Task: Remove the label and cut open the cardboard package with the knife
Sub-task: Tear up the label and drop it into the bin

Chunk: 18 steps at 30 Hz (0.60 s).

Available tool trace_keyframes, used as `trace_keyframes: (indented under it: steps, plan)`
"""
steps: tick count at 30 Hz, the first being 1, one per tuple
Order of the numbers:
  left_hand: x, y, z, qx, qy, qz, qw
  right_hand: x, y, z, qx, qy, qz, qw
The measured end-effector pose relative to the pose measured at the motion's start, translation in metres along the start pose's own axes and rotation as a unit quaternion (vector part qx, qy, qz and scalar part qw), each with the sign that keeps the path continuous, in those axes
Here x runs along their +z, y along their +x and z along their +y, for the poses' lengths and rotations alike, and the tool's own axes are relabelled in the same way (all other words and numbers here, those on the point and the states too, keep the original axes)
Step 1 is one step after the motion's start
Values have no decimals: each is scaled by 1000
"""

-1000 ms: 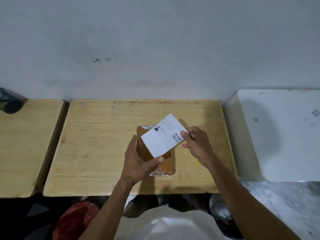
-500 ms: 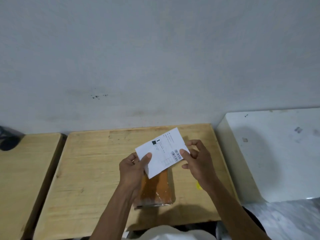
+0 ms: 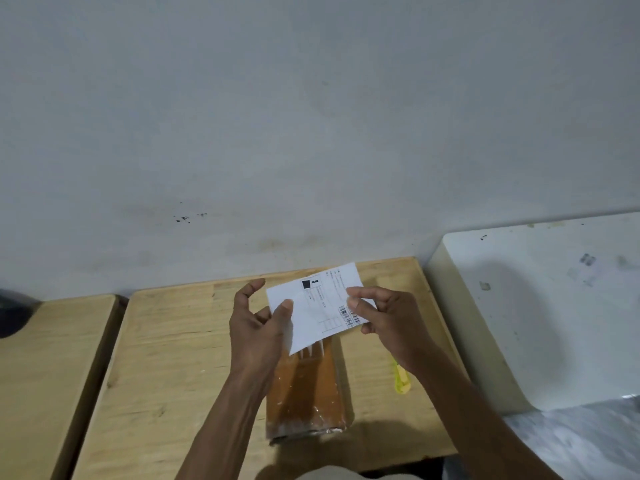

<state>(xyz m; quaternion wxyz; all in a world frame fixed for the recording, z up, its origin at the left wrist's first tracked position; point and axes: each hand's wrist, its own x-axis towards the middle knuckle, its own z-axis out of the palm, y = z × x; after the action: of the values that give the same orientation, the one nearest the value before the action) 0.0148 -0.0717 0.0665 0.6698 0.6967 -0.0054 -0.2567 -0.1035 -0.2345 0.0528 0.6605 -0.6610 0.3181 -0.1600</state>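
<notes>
A white shipping label [image 3: 320, 306] with a barcode is held up above the wooden table [image 3: 173, 358], off the package. My left hand [image 3: 258, 327] pinches its left edge with the thumb on top. My right hand [image 3: 384, 320] pinches its right edge near the barcode. The brown cardboard package [image 3: 306, 393], wrapped in clear tape, lies flat on the table below the label, its far end hidden by the paper. A yellow knife [image 3: 401, 379] lies on the table right of the package, partly hidden under my right forearm.
A second wooden table [image 3: 45, 375] stands to the left across a narrow gap. A white block-like surface [image 3: 554, 306] rises at the right. A grey wall runs close behind the tables. A dark object [image 3: 10, 313] sits at the far left edge.
My left hand let go of the package and took the label's left edge. Both hands raised the label off the package. The camera tilted up, so the table sits lower in view.
</notes>
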Motion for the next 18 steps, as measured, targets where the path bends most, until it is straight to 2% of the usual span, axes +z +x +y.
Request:
trace_keyframes:
  steps: [9,14,18]
  plan:
    - [-7,-4,4,150,112,-53,981,-6,-4,0,-18,-6,-25,1000]
    - [-7,0,-2,50,98,-81,991,-10,-10,0,-34,-23,-28,999]
    - [-6,-5,0,37,67,-75,994,-12,-11,-2,-49,-48,-22,997]
